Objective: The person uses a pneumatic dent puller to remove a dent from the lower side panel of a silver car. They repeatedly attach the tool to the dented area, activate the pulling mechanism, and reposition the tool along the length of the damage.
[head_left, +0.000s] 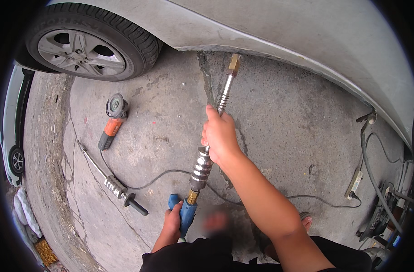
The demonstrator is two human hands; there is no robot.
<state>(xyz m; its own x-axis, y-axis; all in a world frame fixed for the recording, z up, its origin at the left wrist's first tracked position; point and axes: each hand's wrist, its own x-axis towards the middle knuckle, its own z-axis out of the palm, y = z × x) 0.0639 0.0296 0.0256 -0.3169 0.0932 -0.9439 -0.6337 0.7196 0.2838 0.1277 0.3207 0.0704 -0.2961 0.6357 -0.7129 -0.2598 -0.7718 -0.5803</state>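
Note:
My right hand (223, 136) is closed around the chrome rod of a slide-hammer dent puller (201, 170), just above its ribbed metal weight. A spring sits on the rod beyond my fingers, and a brass-coloured tip (234, 64) points away from me. That tip reaches the lower edge of a silver-white car body (279, 27); whether they touch I cannot tell. Closer to me, my left hand (170, 224) grips the puller's blue pistol-style handle (188, 216), its fingers partly hidden.
On the concrete to the left lie an orange-and-black angle grinder (112, 122) and a second slide hammer (114, 185). The car's wheel (80, 52) stands at upper left. A black cable (159, 174) crosses the floor toward a power strip (353, 183). Another car (16, 122) is parked far left.

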